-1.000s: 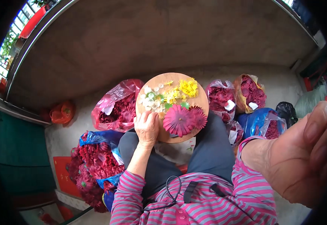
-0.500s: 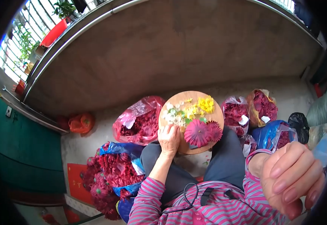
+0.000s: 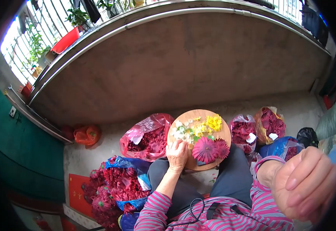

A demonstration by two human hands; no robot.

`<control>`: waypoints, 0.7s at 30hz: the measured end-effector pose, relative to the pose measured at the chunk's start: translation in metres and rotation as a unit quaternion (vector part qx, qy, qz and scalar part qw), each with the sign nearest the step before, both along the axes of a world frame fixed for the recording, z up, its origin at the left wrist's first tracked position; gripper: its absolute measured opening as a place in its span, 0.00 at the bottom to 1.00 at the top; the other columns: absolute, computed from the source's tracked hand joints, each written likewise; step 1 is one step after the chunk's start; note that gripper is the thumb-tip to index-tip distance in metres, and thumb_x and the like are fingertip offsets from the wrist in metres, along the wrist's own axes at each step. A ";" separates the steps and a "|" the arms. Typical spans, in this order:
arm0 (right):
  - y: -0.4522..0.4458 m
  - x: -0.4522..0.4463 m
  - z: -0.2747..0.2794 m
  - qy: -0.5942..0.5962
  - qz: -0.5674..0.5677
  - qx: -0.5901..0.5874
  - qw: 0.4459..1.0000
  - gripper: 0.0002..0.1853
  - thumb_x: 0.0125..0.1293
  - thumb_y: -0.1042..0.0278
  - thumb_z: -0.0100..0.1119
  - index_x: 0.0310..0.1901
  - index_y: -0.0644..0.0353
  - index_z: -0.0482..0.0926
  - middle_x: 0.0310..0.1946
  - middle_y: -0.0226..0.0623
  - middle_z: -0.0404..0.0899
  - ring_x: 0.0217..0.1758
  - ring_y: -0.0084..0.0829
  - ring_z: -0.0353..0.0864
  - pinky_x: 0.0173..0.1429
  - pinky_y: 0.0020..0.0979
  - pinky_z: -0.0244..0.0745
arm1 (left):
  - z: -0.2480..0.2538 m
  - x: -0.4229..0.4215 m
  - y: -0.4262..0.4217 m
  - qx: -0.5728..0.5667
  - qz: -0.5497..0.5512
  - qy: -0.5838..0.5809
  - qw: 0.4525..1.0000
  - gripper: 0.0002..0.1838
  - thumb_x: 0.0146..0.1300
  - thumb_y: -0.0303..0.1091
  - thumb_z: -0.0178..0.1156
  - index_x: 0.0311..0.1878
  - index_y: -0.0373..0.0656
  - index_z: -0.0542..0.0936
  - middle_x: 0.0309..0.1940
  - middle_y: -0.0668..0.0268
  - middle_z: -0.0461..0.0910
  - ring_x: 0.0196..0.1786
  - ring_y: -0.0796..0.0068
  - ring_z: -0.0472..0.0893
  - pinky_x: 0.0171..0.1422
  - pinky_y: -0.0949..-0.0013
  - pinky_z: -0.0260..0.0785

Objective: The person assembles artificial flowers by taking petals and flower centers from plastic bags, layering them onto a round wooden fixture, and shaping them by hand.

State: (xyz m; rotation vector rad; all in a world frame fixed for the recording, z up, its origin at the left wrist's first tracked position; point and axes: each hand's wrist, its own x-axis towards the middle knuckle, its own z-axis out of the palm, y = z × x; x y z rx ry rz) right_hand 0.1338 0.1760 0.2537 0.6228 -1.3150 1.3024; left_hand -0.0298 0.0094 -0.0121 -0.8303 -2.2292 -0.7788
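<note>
My left hand (image 3: pixel 177 154) rests at the near left part of a round wooden board (image 3: pixel 223 154), fingers bent and close together; whatever may be under them is hidden. Just beyond it lie small white flowers (image 3: pixel 180 131) and yellow flowers (image 3: pixel 214 122), with bits of green leaf. To the right of that hand, two large dark-pink flowers (image 3: pixel 205 150) overlap on the board, partly covering a dark flat thing. Raised close to the camera at the lower right, my right hand (image 3: pixel 306 184) is curled and slightly blurred. The inside of its fingers cannot be seen.
Dark-red flower heads fill a pink bag (image 3: pixel 164 119) and a blue bag (image 3: pixel 137 204) on the left. More flower-filled bags (image 3: pixel 242 119) stand on the right, near a black bag (image 3: pixel 307 136). A wall (image 3: pixel 198 57) rises ahead; an orange bag (image 3: pixel 87 134) lies at its foot.
The view has tilted up, so the board and bags appear lower. My left hand stays on the board with fingers more bent. My right hand remains raised and curled.
</note>
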 end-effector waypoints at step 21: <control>-0.041 -0.035 -0.154 -0.552 0.198 -0.092 0.805 0.20 0.72 0.62 0.52 0.58 0.67 0.71 0.48 0.41 0.77 0.44 0.25 0.77 0.51 0.24 0.73 | 0.073 0.046 -0.026 0.501 -0.283 -0.630 0.522 0.08 0.66 0.32 0.58 0.43 0.38 0.79 0.37 0.67 0.80 0.36 0.83 0.72 0.43 0.82 0.65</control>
